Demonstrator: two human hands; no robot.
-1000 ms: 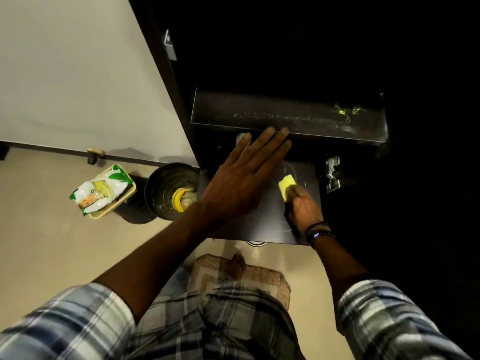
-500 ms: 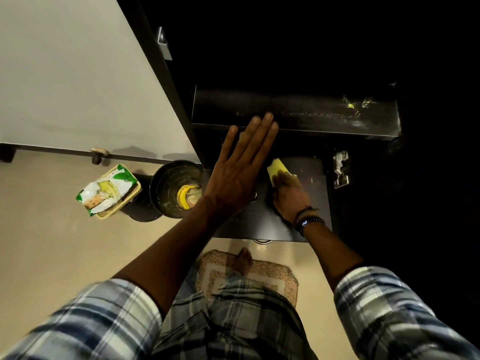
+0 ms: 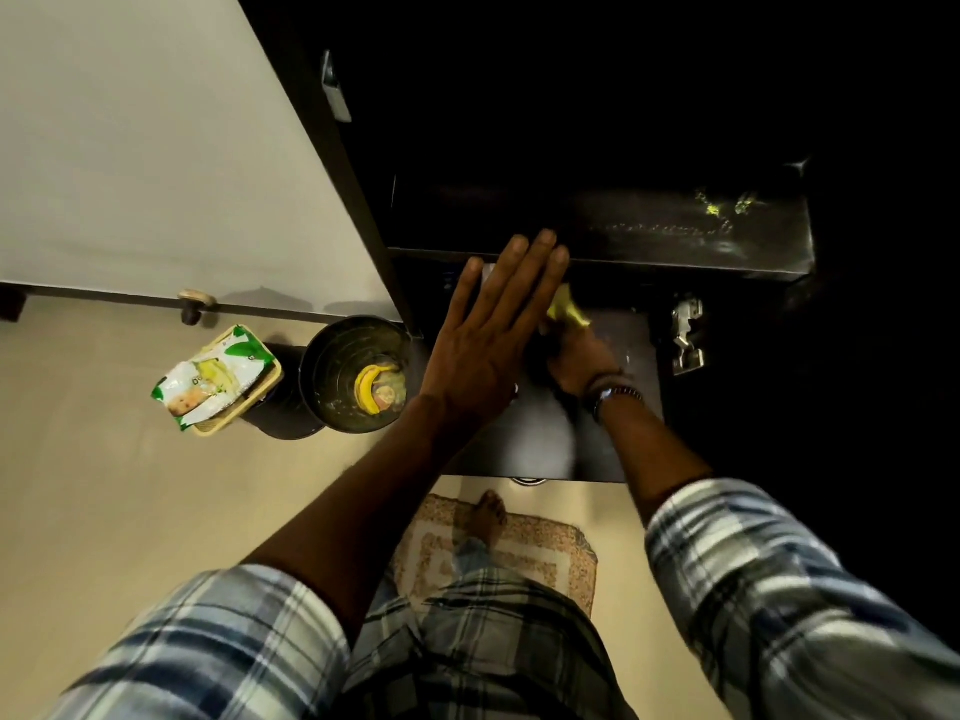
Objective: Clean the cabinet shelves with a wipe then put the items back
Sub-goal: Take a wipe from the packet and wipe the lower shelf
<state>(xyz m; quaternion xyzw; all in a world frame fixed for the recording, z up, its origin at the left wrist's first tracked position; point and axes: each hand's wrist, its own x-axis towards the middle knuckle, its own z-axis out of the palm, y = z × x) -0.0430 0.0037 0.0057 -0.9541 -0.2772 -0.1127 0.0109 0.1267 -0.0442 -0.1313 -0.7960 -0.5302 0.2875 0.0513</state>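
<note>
Taking the lower shelf (image 3: 550, 439) as the landmark and going left to right: well to its left on the floor sits a packet (image 3: 213, 379) lying on a small tray (image 3: 270, 379), then a dark bucket (image 3: 353, 376) just beside the shelf's left edge, with a banana peel (image 3: 366, 389) in its bottom. These look like light things; the packet is soft and crinkly and would best be lifted together with its tray by the tray's rim, though whether either belongs in the cabinet cannot be told. Above the shelf's left part the left hand (image 3: 483, 350) is spread flat, its fingers (image 3: 524, 272) straight and wide apart, holding nothing, the tips reaching the front edge of the upper shelf (image 3: 675, 236). Whether the palm presses on anything cannot be told. On the shelf's middle the right hand (image 3: 582, 361) is closed around a yellow wipe (image 3: 566, 309), which pokes out beyond the knuckles and lies against the shelf toward its back. The wipe seems thin, soft and limp, so it has to be bunched and pressed flat under the fingertips rather than pinched by a corner; a damp one would slide easily on the glossy dark board. To the shelf's right a metal hinge (image 3: 685, 335) shows.
</note>
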